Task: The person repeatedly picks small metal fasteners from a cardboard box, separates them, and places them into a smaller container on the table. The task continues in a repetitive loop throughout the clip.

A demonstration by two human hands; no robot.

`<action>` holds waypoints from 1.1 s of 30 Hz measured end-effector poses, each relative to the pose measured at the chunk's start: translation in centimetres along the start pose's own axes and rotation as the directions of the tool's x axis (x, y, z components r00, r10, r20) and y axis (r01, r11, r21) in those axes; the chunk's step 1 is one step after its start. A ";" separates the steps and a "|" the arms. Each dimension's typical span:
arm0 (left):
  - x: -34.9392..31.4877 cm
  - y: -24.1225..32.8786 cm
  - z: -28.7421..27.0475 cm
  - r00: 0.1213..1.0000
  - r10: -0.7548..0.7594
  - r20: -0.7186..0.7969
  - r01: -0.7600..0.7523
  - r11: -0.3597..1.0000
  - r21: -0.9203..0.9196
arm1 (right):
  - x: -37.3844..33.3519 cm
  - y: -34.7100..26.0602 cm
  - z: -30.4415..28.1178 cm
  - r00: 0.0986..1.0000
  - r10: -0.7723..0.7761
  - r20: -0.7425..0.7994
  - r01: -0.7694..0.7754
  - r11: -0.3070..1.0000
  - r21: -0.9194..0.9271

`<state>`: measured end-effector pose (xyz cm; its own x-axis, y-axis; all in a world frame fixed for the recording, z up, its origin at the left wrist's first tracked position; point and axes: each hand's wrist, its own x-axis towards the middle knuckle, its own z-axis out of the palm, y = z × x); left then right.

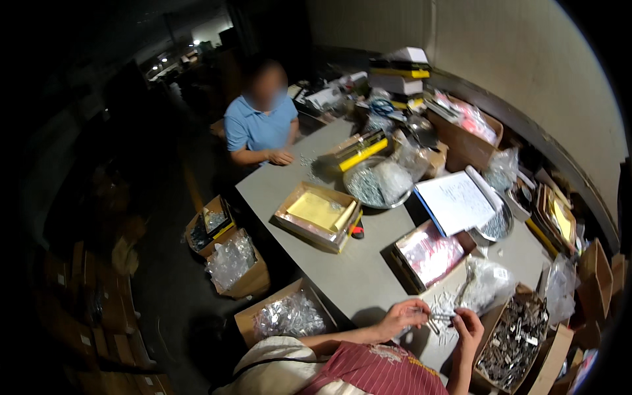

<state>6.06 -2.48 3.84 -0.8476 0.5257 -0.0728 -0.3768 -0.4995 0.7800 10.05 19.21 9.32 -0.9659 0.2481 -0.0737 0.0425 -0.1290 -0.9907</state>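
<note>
grey table (342, 263) crowded with boxes; a carton of metal clips (513, 339) lies right of the hands. left hand (403, 316) and right hand (467, 326) pinch a small metal piece (440, 318), its shape too small to tell.

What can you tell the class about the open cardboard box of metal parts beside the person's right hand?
The cardboard box is brown, open-topped, with flaps folded outward. It sits tilted at the table's near right corner, next to the right hand. It is heaped with small silvery metal parts, too small to identify. A clear plastic bag lies just behind it. The hand does not touch it.
</note>
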 end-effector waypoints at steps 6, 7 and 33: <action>0.1 3.2 0.6 0.987 -0.023 -0.158 0.041 0.993 0.109 | 1.1 0.1 0.3 0.988 0.070 0.138 -0.054 0.992 -0.117; 0.1 2.4 -0.1 0.991 0.099 -0.088 -0.090 0.990 0.107 | 1.0 -0.8 0.7 0.981 0.100 0.168 -0.086 0.992 -0.088; 1.9 3.8 0.8 0.972 -0.219 0.081 0.156 0.865 0.477 | -0.6 -2.3 -1.7 0.950 0.231 0.209 -0.242 0.970 0.026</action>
<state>3.34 -2.84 7.19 -0.7113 0.6762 -0.1918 -0.2795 -0.0217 0.9599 11.00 20.97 11.47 -0.9613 0.0056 -0.2754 0.2681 -0.2099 -0.9402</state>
